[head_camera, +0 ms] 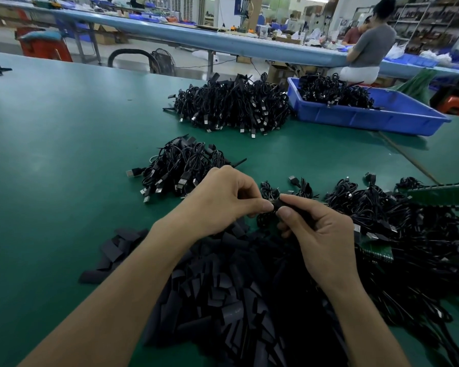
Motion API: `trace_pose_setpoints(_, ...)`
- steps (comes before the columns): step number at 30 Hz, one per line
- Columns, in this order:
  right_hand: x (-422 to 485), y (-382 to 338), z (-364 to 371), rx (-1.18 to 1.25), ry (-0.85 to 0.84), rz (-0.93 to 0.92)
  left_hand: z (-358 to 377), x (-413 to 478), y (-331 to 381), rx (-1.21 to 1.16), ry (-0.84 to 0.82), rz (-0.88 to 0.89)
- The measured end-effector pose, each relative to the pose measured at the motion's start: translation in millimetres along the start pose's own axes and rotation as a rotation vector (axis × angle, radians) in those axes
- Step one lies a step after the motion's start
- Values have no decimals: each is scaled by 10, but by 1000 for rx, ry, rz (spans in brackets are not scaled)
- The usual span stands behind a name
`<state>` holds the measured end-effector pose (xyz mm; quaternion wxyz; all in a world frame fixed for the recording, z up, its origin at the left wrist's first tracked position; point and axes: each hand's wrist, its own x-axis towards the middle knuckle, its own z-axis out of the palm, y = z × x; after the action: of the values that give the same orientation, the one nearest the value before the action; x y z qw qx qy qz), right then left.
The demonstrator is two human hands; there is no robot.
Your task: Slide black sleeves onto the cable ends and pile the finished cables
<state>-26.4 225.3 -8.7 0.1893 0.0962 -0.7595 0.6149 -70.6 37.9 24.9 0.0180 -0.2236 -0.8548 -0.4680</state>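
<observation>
- Pinching one black sleeve (pixel 277 204) between them, the left hand (pixel 223 200) and the right hand (pixel 321 234) meet thumb to thumb just above the table, in the near middle of the view. The fingers of both are curled in around the piece.
- The sleeve's long axis runs roughly side to side, from the left thumb towards the right. Most of it is covered, so which end is the open one cannot be told.
- A coil of thin black cable (pixel 263 219) shows just below the sleeve, against the fingers.
- One heap of loose sleeves (pixel 236 287), flat and dark and too many to count, lies under both forearms.
- Three cable heaps sit on the green table (pixel 64 154):
  - a tangled heap (pixel 408 221) just right of the right hand;
  - a small pile (pixel 180 168) just beyond the left hand, with plugs pointing towards the viewer and left;
  - a large pile (pixel 233 104) farther back.
- One blue bin (pixel 368 116) stands just right of the large pile and holds a fourth lot of cables.
- One seated person (pixel 368 46) faces a long blue bench (pixel 170 33) behind.
</observation>
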Motion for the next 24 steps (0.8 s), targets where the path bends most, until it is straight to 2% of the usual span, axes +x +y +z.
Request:
trace_pose_setpoints(14, 8, 30, -12, 9, 22, -44, -49, -9, -2, 1, -79, 44)
trace_pose_setpoints(19, 13, 40, -23, 16, -15, -34, -61, -6, -23, -24, -86, 44)
trace_pose_setpoints(24, 4, 26, -10, 7, 20, -53, -36, -4, -24, -57, -85, 10)
